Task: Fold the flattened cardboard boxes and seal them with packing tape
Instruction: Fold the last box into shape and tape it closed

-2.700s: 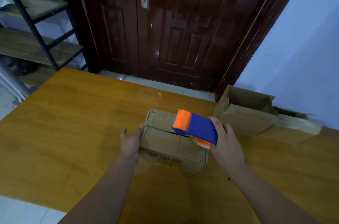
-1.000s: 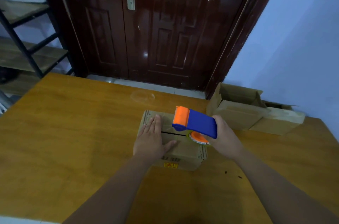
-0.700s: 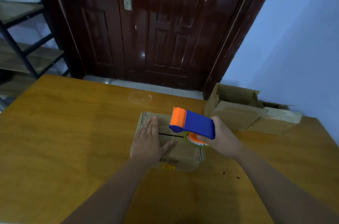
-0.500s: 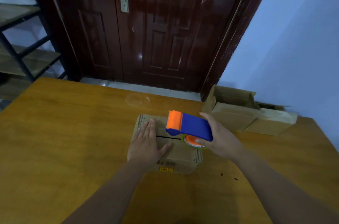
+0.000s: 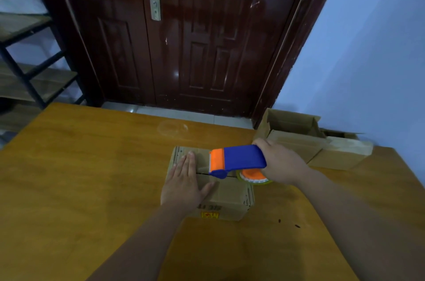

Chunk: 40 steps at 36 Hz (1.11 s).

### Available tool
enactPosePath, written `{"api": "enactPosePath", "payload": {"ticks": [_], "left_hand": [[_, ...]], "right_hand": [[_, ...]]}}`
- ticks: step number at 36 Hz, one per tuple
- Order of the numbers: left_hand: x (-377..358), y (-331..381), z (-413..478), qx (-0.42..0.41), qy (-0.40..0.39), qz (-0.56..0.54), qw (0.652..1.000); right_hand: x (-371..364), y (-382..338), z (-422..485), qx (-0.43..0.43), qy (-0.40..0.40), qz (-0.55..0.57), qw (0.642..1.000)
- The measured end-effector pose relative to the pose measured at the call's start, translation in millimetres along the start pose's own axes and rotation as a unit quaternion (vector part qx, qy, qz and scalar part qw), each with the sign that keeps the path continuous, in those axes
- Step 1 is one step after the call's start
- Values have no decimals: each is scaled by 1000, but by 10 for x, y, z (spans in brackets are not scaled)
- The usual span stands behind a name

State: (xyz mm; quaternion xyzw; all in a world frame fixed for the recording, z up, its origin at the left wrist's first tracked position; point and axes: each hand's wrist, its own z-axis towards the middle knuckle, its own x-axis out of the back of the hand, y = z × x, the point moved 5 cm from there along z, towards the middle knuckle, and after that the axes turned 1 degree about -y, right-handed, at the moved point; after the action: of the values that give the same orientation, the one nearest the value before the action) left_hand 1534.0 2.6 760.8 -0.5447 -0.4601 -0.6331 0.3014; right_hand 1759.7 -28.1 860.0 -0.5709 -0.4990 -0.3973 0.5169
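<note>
The small cardboard box sits on the wooden table with its flaps folded down. The seam between the flaps shows as a dark line across the top, and no tape is visible on it. The left hand lies flat on the left part of the box top, fingers straight and close together, thumb angled out toward the right, pressing the flaps shut. The right hand is wrapped round the handle of the blue and orange tape dispenser. The dispenser sits over the right part of the box top with its orange front end just above the seam, and its roll hangs past the box's right edge. I cannot tell whether the tape end touches the cardboard.

The likely trouble is the tape starting partway along the seam instead of at the box's edge, which would leave one end unsealed. The left hand also lies in the dispenser's path along the seam. If it lifts too soon the flaps may spring up and the tape will wrinkle or bridge the gap. A light box like this could also slide under the pull if the pressing hand eases.

Beyond the box and to its right stand two more open boxes.
</note>
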Motion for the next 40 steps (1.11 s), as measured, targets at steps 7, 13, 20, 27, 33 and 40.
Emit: {"api": "enactPosePath", "payload": {"ticks": [7,13,20,27,33,40], "left_hand": [[16,7,8,8,-13,7,1000],[3,-4,8,1,-13,5,1000],[-12,-10,5,-2,-8,-2,1000],[-24,-15,21,0,-13,5,1000],[-21,-18,21,5,-12,3,1000],[-30,-32,23,7,-28,11,1000]], "right_hand": [[-39,-7,-26,-22,8,-68,997],[-55,163,-62,-35,31,-53,997],[-235,391,-107,-31,54,120,991],[-275,411,-133,-39,55,203,977],[-260,415,-144,-45,22,242,969],[-287,508,-181,-52,-35,215,975]]}}
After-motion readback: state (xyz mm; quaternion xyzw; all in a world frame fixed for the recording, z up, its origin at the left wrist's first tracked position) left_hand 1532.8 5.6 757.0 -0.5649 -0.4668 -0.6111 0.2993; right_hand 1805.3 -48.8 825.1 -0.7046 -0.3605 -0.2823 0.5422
